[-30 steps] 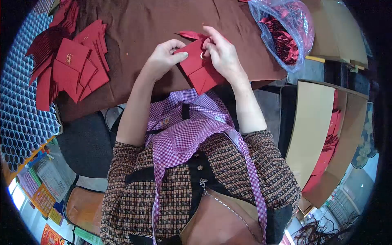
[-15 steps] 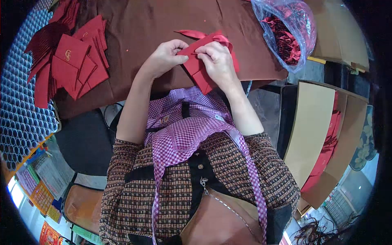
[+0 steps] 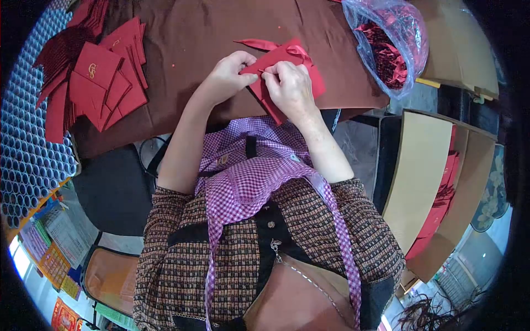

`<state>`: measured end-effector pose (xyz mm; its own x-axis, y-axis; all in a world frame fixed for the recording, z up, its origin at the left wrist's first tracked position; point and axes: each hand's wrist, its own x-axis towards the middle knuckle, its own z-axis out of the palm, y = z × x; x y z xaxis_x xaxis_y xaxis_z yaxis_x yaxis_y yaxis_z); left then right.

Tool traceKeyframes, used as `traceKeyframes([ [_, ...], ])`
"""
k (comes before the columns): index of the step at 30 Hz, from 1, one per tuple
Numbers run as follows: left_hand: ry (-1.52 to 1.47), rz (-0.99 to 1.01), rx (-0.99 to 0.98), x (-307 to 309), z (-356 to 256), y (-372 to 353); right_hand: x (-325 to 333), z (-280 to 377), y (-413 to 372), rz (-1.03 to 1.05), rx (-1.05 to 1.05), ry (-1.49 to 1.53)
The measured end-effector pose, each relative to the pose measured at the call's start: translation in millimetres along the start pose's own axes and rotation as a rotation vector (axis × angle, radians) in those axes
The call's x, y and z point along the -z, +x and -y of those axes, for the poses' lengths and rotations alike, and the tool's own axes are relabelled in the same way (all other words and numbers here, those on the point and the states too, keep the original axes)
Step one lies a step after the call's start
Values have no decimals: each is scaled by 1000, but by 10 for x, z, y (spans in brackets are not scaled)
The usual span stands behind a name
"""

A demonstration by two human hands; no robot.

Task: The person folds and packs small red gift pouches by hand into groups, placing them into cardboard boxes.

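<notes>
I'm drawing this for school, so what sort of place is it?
Probably a small workshop: the left hand and right hand handle a red pouch, piles of similar pouches lie on the brown cloth, and a cardboard box holds more red pieces.

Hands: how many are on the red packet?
2: the left hand at the left edge of the red packet, the right hand over its middle. No other hand is in view.
</notes>
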<state>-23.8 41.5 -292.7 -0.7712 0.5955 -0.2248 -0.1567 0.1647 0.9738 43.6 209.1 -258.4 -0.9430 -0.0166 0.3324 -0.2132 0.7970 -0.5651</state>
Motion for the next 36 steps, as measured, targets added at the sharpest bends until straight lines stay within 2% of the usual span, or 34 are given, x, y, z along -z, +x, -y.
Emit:
traceKeyframes([
  [7,56,-31,-82,-13,107,28,-22,3,4,20,16,-20],
  [9,155,-68,-209,-33,96,36,-23,6,6,21,24,-33],
  [10,155,-68,-209,-52,79,31,-21,8,10,50,26,-85],
  [13,258,-143,-289,-110,15,9,1,32,32,73,47,-146],
  [15,436,-221,-394,-134,-12,11,17,57,47,68,67,-157],
  [18,497,-309,-458,-188,5,34,0,84,61,96,56,-198],
  [22,520,-370,-505,-245,-29,26,-22,78,93,151,-64,-161],
  [24,509,-382,-433,-279,-68,-9,6,110,112,219,-210,-57],
  [25,508,-381,-433,-285,-64,-16,-24,72,106,189,-199,-20],
  [29,479,-378,-602,-287,-22,-15,-39,49,103,217,-252,1],
  [30,481,-381,-661,-284,-13,-9,-32,67,90,205,-184,-63],
  [34,498,-392,-644,-224,55,-32,-53,82,66,164,-63,-137],
  [36,525,-394,-531,-214,97,-37,-102,49,51,166,-55,-144],
])
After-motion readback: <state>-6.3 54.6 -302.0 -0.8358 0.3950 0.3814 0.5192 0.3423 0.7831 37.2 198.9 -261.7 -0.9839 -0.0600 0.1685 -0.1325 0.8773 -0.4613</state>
